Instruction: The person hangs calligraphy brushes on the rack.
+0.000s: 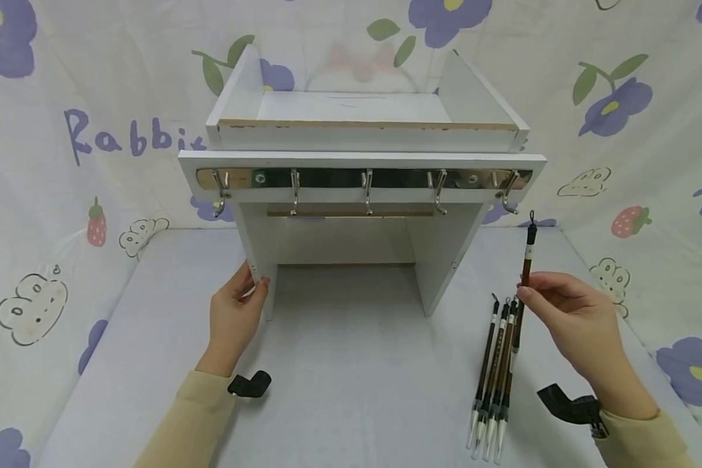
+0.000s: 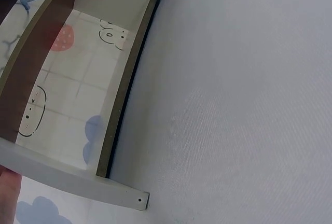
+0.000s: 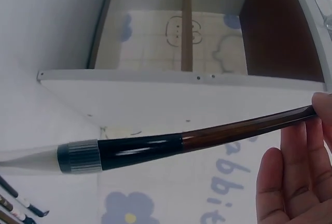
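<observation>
A person's right hand (image 1: 579, 325) pinches a slim brush (image 1: 527, 266) between thumb and forefinger, the fingertips closed on its brown handle. The brush stands nearly upright: a black end with a small cord loop rises above the fingers, just below the right end of a strip of hooks (image 1: 368, 192), and a longer part drops beneath them. From the right wrist, that lower part shows a black section, then a ridged dark collar and a clear cap over a pale tip; the other fingers of this hand are loosely bent below the handle.

The left hand (image 1: 236, 318), well apart, holds the front edge of the left side panel (image 1: 257, 240) of a white rack (image 1: 368, 140), thumb and fingers closed around it. The rack's other side panel stands between the two hands, nearer the right fingers. Above the fingers of both hands runs a shiny metal strip (image 1: 330, 177) carrying five hooks, and an open tray tops the rack.

Below and to the left of the right fingers, more brushes (image 1: 501, 364) lie close side by side on the pale worktop (image 1: 351, 377), clear caps toward the person; their exact count is hard to tell. Behind the fingers and rack hangs a white cloth (image 1: 134, 78) printed with purple flowers.
</observation>
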### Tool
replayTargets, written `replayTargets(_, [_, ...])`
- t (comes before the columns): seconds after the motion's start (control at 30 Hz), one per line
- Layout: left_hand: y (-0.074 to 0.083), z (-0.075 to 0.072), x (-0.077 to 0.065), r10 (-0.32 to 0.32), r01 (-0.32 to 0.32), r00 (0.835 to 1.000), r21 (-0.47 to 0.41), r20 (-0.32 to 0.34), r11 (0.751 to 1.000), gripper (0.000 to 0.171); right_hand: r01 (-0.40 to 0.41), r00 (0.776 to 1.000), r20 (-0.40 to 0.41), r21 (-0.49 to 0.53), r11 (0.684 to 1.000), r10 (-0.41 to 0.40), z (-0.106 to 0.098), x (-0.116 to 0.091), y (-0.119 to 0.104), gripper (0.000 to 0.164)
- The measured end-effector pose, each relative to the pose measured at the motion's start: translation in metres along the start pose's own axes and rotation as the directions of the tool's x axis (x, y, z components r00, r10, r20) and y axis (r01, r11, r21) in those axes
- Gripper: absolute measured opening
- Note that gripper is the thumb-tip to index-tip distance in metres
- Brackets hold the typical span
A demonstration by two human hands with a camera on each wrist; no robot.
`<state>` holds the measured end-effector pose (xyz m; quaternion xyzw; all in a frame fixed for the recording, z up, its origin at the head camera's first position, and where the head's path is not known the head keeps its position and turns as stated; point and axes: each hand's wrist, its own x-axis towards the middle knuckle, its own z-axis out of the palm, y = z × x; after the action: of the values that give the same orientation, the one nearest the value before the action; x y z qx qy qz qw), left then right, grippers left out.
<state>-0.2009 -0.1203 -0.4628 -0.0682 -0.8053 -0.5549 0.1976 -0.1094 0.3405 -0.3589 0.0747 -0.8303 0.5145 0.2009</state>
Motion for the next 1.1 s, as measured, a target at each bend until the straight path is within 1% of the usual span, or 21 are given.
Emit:
replayTargets(0.03, [-0.0052,0.0005,0.0006,0.003,-0.003,1.000,-0.001,-0.001,1.000,0.045,0.006,1.000,0.002,-0.011,1.000,-0.006,0.0010,0.0001,-0.0016,0.024])
replayTargets(0.1, [-0.0047,0.0002,0.0007,0.003,-0.003,1.000,-0.003,-0.001,1.000,0.046,0.016,1.000,0.002,-0.047,0.999,-0.016,0.0024,0.0004,-0.0034,0.024])
replayTargets(0.2, [-0.0039,0.0001,0.0012,0.005,-0.005,1.000,-0.012,-0.001,1.000,0.046,0.024,1.000,0.000,-0.069,0.997,-0.024,0.0038,0.0009,-0.0052,0.024])
replayTargets(0.4, [-0.0027,0.0001,0.0013,0.000,0.000,1.000,-0.032,-0.003,0.999,0.046,0.027,1.000,-0.004,-0.078,0.997,-0.027,0.0067,0.0027,-0.0056,0.023])
replayTargets(0.63, [-0.0024,-0.0006,-0.0001,-0.019,0.019,1.000,-0.038,-0.003,0.999,0.046,0.044,0.999,0.008,-0.062,0.997,-0.044,0.0088,0.0042,-0.0067,0.023])
replayTargets(0.7, [-0.0032,-0.0006,-0.0003,-0.015,0.015,1.000,-0.038,-0.003,0.999,0.045,0.049,0.999,0.010,-0.055,0.997,-0.049,0.0092,0.0045,-0.0073,0.023])
replayTargets(0.9, [-0.0056,0.0001,-0.0001,0.004,-0.004,1.000,-0.045,-0.008,0.999,0.045,0.068,0.998,0.018,-0.085,0.994,-0.066,0.0104,0.0058,-0.0069,0.023])
replayTargets(1.1, [-0.0034,0.0001,0.0004,0.010,-0.010,1.000,-0.055,-0.011,0.998,0.045,0.076,0.997,0.015,-0.085,0.993,-0.075,0.0109,0.0062,-0.0094,0.023])
